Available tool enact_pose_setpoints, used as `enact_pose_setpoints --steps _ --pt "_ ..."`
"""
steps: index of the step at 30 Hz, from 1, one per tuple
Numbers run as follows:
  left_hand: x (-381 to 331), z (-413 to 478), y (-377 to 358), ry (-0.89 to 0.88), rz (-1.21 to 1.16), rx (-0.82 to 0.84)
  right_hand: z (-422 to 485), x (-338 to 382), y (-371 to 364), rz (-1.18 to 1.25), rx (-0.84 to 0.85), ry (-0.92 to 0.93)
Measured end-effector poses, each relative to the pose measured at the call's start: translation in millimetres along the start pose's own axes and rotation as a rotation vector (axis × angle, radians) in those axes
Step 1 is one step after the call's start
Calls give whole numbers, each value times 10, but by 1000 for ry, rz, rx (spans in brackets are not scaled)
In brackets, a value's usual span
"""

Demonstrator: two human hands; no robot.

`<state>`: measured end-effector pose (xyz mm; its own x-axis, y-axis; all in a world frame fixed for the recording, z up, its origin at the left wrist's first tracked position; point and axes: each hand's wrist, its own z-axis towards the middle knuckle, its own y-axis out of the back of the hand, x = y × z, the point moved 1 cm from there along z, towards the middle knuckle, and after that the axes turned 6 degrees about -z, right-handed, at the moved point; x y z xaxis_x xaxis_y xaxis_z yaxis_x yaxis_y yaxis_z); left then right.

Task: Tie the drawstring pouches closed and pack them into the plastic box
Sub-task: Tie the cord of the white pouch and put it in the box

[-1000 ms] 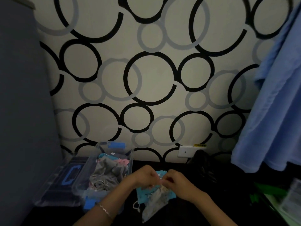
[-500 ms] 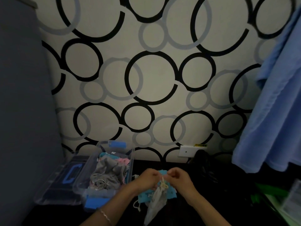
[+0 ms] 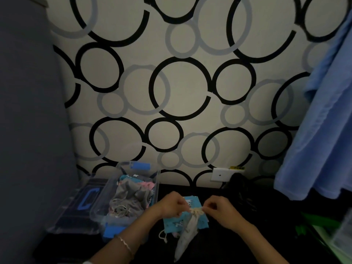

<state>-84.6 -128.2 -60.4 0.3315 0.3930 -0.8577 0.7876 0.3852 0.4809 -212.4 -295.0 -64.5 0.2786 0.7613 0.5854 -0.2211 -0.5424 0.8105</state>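
A pale grey drawstring pouch [image 3: 185, 237] hangs from its gathered neck between my hands, above the dark table. My left hand [image 3: 172, 206] pinches the cream drawstring [image 3: 196, 211] on the left, my right hand [image 3: 219, 209] pinches it on the right. Under them lies a teal patterned pouch [image 3: 177, 222] flat on the table, its cord end trailing at the lower left. The clear plastic box [image 3: 156, 185] with blue latches stands to the left, holding several grey, pink and teal pouches [image 3: 131, 197].
The box's clear lid [image 3: 76, 208] with a blue handle lies left of the box. A circle-patterned wall with a white socket [image 3: 221, 175] stands behind. Blue cloth [image 3: 320, 134] hangs at the right. A green item [image 3: 314, 223] and a dark bundle [image 3: 240, 185] sit on the right.
The grey pouch has been lifted off the teal one and its neck drawn tight. My hands have moved slightly apart, pulling the drawstring sideways.
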Motion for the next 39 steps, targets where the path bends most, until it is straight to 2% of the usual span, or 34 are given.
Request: enact_pose_setpoints --steps 4,6,8,10,11,12,14,15,16,17,19,22,25,27,28,29,30,32,33,34,35,36,37,39 --pt "-19 -30 -28 -46 61 -3 -49 99 -87 146 271 90" --pt "-32 -39 -5 -81 34 -15 -41 201 -101 72 291 136" --pt "-57 -82 83 -82 -65 -137 31 304 -45 -4 158 121" --pt "-67 -171 241 -48 -224 -282 134 479 46 -48 -56 107" --pt "-57 -222 353 14 -306 -277 183 610 80 -49 -166 126" --pt "-35 -260 470 111 -409 -192 220 763 115 -45 -270 164" --pt "22 -314 693 311 -720 127 290 1108 123 -21 -421 261" --pt "31 -318 791 331 -888 249 323 1286 94 -12 -448 325" --pt "38 -302 896 284 -1033 283 351 1468 45 -20 -440 389" --pt "38 -270 1011 207 -1144 238 386 1631 -26 -44 -413 447" --pt "54 -228 1213 99 -1273 48 458 1858 -228 -126 -337 542" --pt "299 -211 1427 151 -1308 -182 586 1957 -666 -247 -179 544" --pt "691 -262 1458 319 -1138 -235 676 1874 -1071 -344 -3 472" --pt "840 -293 1407 461 -884 -229 677 1782 -1252 -292 165 482" --pt "901 -288 1414 473 -702 -267 686 1753 -1296 -219 255 460" --pt "934 -282 1444 429 -466 -335 698 1737 -1292 -129 325 400" --pt "946 -257 1493 346 -189 -418 758 1716 -1257 -52 326 334" --pt "939 -271 1601 108 330 -605 924 1712 -1159 -15 180 283" --pt "922 -281 1623 4 458 -593 1008 1734 -1122 -61 115 322" --pt "915 -282 1627 -53 526 -472 1075 1770 -1117 -161 89 392" --pt "897 -291 1615 -18 568 -280 1122 1819 -1149 -316 121 453" --pt "903 -284 1589 90 584 -109 1155 1858 -1204 -498 216 458" --pt "954 -280 1566 200 632 25 1196 1860 -1290 -663 348 395" --pt "1012 -270 1493 330 744 131 1257 1842 -1435 -886 504 269"
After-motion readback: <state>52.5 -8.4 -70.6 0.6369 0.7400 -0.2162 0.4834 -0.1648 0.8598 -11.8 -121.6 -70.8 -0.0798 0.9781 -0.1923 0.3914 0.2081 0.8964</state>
